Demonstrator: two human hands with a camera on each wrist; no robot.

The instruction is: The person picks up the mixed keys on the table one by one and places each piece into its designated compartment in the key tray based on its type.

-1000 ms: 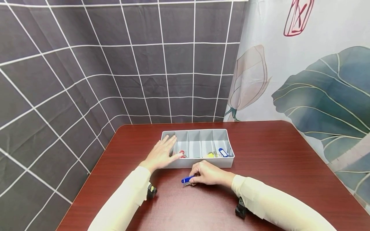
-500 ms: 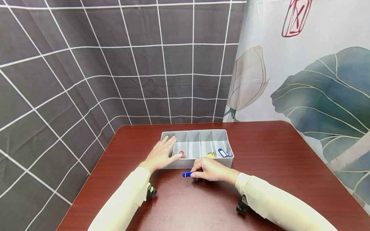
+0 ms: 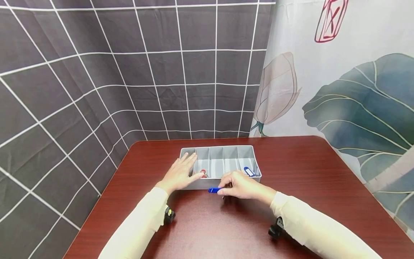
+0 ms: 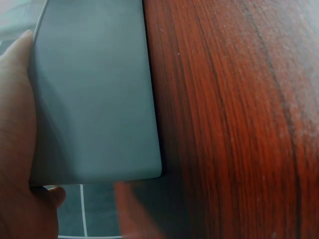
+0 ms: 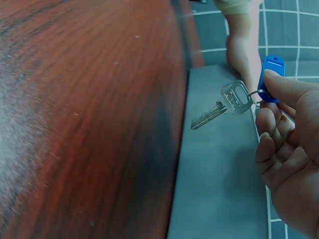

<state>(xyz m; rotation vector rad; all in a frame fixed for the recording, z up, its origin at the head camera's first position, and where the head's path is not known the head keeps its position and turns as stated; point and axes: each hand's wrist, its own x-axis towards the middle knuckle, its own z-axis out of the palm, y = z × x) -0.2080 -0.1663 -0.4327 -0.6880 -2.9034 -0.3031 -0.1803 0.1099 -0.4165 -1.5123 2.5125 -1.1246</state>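
Note:
My right hand [image 3: 240, 185] pinches a blue key tag [image 3: 214, 190] between thumb and fingers, just in front of the tray. From the tag's ring hangs a metal key [image 5: 219, 109], plain to see in the right wrist view. The grey divided tray [image 3: 198, 185] stands on the table. My left hand [image 3: 179, 172] rests over its left end with fingers extended, thumb across the front rim. Red key tags [image 3: 203, 173] lie in the second compartment from the left. Another blue key tag [image 3: 248, 171] lies in the rightmost one. My right hand hides part of the compartment beside it.
The dark red wooden table [image 3: 200, 230] extends around the tray on every side. A dark checked curtain [image 3: 161, 72] hangs behind and to the left, and a floral curtain [image 3: 355, 100] at the back right. Each forearm carries a black wrist camera [image 3: 276, 228].
My right hand has lifted the blue tag with its key and moved right and up toward the tray's front wall, now covering the yellow tag. My left hand stays in place.

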